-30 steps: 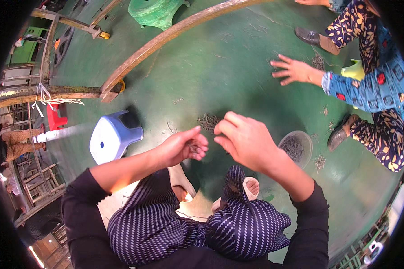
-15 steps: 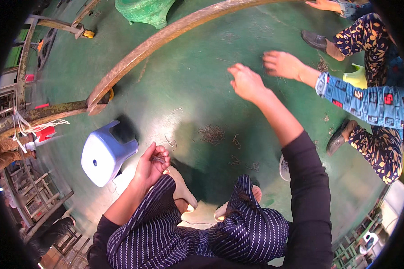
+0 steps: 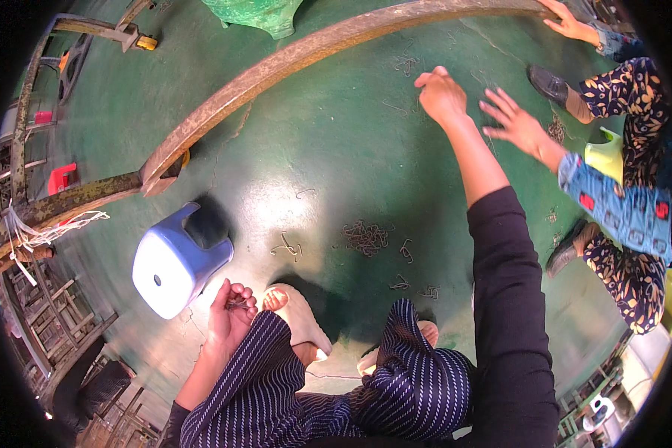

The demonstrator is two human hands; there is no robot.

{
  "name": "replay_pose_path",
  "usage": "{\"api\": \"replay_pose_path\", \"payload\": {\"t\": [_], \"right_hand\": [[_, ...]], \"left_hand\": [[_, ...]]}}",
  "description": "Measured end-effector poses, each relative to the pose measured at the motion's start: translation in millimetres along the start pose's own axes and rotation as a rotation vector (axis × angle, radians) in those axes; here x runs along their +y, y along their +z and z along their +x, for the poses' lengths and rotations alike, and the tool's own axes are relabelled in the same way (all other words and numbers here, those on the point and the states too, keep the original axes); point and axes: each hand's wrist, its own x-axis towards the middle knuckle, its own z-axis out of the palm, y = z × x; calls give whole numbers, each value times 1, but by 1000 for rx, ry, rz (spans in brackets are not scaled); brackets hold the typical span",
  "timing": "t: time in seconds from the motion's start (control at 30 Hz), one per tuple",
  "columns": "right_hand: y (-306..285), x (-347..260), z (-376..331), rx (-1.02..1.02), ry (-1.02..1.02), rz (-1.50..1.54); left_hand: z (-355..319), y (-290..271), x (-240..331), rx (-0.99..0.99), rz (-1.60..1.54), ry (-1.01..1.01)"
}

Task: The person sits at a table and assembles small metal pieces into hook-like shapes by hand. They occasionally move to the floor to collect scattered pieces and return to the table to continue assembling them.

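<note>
My left hand (image 3: 233,308) is by my left knee, its fingers curled round a few small, thin, dark wire pieces (image 3: 237,302). Stretched far forward over the green floor, my right hand (image 3: 443,97) has its fingers closed; what they hold, if anything, is hidden. Close to it lie loose bent wires (image 3: 407,66) on the floor. A pile of bent wire pieces (image 3: 366,237) sits in front of my feet, with smaller clusters (image 3: 287,246) around it. To the right of my right hand, another person's hand (image 3: 517,125) reaches out with fingers spread.
A white-and-blue plastic stool (image 3: 160,272) stands at my left. A long rusty metal beam (image 3: 276,71) arcs across the far side, with a green plastic object (image 3: 257,13) beyond it. The other person's legs (image 3: 626,257) and a lime-green stool (image 3: 606,155) are at right.
My right hand has moved farther forward and right. The other person's near hand has shifted right and spread its fingers. My left hand has drawn slightly down and left, still holding the wires.
</note>
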Motion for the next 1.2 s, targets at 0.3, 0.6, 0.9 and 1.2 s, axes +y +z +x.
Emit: {"api": "replay_pose_path", "payload": {"t": [0.3,0.6,0.9,1.2], "right_hand": [[-1,20,43,109,-116,21],[-6,22,68,135,-230,219],[9,20,64,127,-376,-124],[9,60,34,48,114,946]], "left_hand": [[-9,8,14,97,87,107],[-9,0,18,116,46,109],[-7,14,19,50,68,89],[7,34,12,-74,124,71]]}}
